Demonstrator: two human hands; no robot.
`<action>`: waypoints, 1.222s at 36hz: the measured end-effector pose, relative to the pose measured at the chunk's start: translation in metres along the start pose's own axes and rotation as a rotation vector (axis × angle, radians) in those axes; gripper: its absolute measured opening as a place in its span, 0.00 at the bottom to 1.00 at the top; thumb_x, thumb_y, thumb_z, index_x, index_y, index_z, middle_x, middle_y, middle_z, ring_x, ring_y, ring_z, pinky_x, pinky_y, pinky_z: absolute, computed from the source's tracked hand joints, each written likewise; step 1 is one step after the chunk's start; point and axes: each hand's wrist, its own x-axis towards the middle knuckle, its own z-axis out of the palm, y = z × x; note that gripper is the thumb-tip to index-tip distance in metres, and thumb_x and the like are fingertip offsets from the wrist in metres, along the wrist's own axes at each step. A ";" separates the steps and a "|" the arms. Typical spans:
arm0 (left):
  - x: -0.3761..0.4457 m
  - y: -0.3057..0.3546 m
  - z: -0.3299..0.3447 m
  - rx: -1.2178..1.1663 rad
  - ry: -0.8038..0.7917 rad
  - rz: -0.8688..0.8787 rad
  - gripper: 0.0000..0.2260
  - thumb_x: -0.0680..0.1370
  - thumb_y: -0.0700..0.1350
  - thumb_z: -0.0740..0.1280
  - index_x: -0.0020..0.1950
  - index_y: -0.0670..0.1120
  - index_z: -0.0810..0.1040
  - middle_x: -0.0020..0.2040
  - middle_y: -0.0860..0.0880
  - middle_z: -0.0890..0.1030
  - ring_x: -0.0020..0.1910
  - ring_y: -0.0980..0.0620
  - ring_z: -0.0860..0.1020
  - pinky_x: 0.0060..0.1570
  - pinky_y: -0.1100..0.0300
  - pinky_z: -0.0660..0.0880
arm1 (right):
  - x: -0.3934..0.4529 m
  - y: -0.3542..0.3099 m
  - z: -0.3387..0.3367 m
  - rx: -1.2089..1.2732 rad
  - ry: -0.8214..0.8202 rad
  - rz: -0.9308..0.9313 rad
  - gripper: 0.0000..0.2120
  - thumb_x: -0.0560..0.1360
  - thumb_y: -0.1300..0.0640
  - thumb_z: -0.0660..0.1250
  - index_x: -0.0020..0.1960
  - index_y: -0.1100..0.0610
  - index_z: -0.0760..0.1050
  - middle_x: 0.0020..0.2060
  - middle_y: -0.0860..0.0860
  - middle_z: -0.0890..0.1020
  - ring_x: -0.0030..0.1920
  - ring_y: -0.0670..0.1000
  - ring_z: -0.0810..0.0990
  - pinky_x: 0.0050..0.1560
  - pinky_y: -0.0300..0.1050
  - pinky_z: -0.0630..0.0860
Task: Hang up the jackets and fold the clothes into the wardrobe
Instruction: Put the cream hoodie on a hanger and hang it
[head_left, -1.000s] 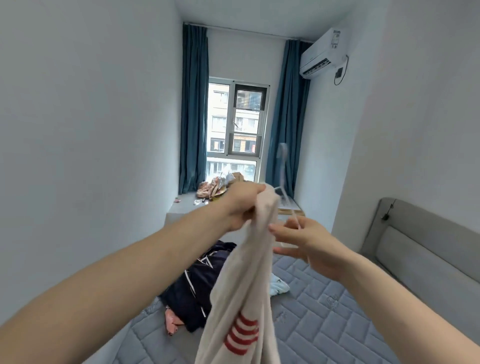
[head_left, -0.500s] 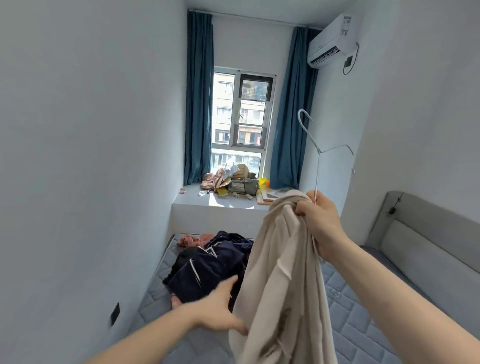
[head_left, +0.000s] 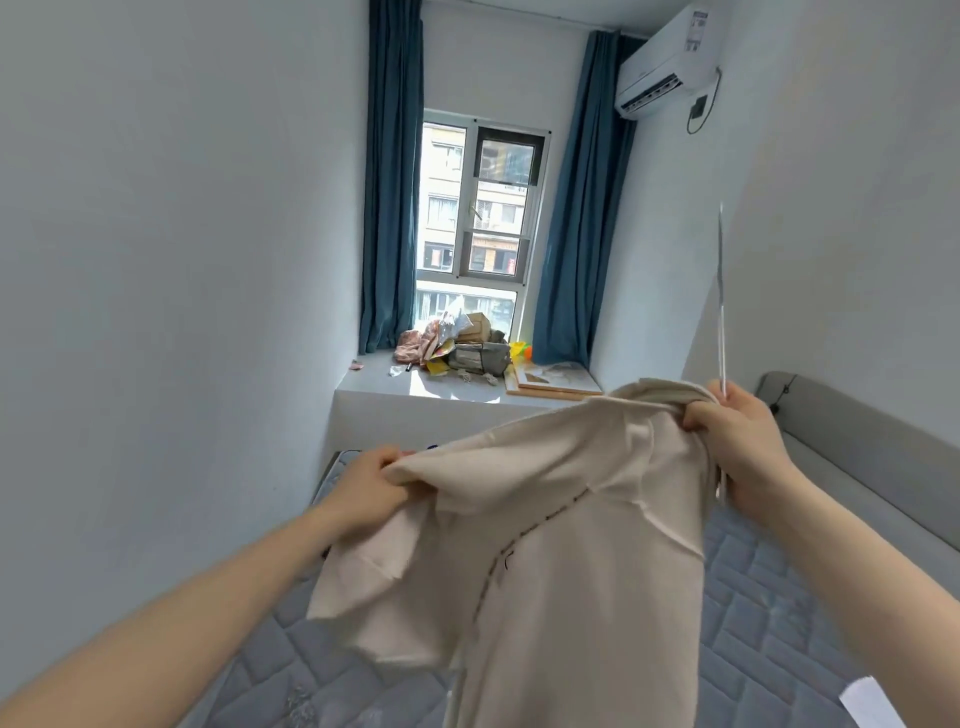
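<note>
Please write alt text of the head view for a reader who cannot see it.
Two bare hands hold a cream jacket spread above a grey mattress: the left hand grips one edge, the right hand grips the collar together with a white hanger. Behind is a window with blue curtains.

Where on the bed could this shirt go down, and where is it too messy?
Bare mattress shows on the right, between the shirt and the headboard, and at lower left beside the wall. The windowsill is free only at its left end; its middle holds a pile and its right a board.
</note>
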 end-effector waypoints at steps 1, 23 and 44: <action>0.000 0.014 -0.015 0.027 0.035 0.033 0.11 0.72 0.49 0.76 0.37 0.46 0.77 0.32 0.58 0.78 0.34 0.58 0.74 0.37 0.57 0.71 | 0.001 0.005 -0.004 -0.013 0.016 0.010 0.16 0.71 0.72 0.61 0.36 0.53 0.62 0.31 0.51 0.63 0.33 0.49 0.62 0.34 0.46 0.58; 0.053 0.172 -0.124 0.122 0.167 0.478 0.16 0.74 0.42 0.69 0.32 0.43 0.65 0.29 0.52 0.64 0.29 0.57 0.61 0.34 0.59 0.61 | 0.001 0.042 0.007 -0.098 -0.418 0.226 0.17 0.62 0.65 0.69 0.35 0.51 0.61 0.29 0.51 0.63 0.27 0.46 0.63 0.25 0.36 0.61; 0.061 0.208 -0.121 0.276 0.323 0.585 0.08 0.68 0.44 0.63 0.30 0.46 0.67 0.27 0.51 0.67 0.30 0.51 0.64 0.33 0.56 0.64 | -0.010 0.036 0.047 -0.007 -0.459 0.187 0.24 0.75 0.67 0.69 0.34 0.49 0.57 0.29 0.49 0.66 0.29 0.47 0.65 0.29 0.40 0.62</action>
